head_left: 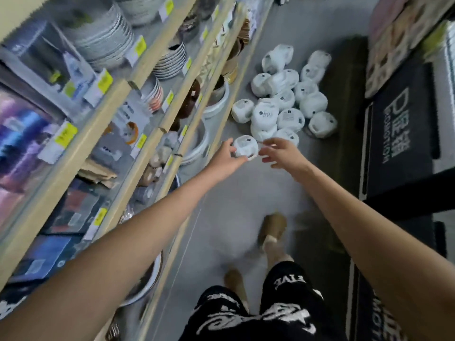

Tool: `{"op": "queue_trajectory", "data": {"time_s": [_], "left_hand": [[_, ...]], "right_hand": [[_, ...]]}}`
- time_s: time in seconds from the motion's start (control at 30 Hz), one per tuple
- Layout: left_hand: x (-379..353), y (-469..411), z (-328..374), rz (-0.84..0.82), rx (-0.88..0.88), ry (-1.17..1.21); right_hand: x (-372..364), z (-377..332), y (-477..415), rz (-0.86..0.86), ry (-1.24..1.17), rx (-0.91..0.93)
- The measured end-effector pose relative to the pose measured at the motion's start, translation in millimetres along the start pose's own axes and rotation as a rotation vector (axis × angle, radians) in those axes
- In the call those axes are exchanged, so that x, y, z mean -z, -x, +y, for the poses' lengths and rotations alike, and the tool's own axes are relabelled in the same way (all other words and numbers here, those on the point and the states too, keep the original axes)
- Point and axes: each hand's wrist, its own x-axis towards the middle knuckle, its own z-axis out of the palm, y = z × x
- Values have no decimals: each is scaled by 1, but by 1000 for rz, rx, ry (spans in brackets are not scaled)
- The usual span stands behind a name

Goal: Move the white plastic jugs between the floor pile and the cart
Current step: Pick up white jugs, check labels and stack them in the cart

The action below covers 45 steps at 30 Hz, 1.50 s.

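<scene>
Both bare arms are extended forward and downward at near full reach, converging on a single white plastic jug (245, 147) held above the grey floor (229, 207). The left hand (227, 156) grips the jug's left side, thumb on top and fingers curled underneath, clamped on it. The right hand (278, 152) sits just beside the jug's right edge with fingers spread and loosely curved; motion blur prevents confirming whether the fingertips touch the jug, and it is not closed on anything. The held jug hangs at the near left edge of the floor pile of white plastic jugs (285, 94), which lies farther along the aisle, between the shelving and a dark mat. About sixteen jugs can be counted in the pile, though overlap makes the exact figure uncertain; several show small dark labels. One held jug is counted separately. To the left stands a light wooden shelving unit (138, 112) with yellow price tags, carrying stacked plates, bowls and boxed goods. To the right lies a black floor mat with white lettering (398, 134). At the near edge, two legs in black patterned shorts (258, 313) and two tan slippers (273, 225) are visible.
</scene>
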Motion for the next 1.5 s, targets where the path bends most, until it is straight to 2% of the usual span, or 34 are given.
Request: {"op": "queue_trajectory", "data": {"time_s": [0.2,0.4,0.7,0.83,1.03,1.17,1.33,1.5], "left_hand": [[-20,-138,52,-104,62,-89],[-36,-262,99,-134,171,-154],[-38,-387,93,-159,307,-120],[-44,-442,65,-225,394,-132],[-65,-538,8,-274,414,-190],[-85,-602,-55,-243,416,-195],[-119,-672,-137,-367,475,-276],[-153,-743,-227,-395,435,-430]], "right_hand": [[68,-9,-125,7,-63,-63],[129,-27,-243,-34,-116,-184],[151,-19,-365,-60,-185,-341],[137,3,-409,-28,-236,-433],[110,61,-487,70,-310,-572],[83,112,-540,170,-363,-663],[39,188,-612,263,-290,-691],[7,271,-678,233,-269,-715]]}}
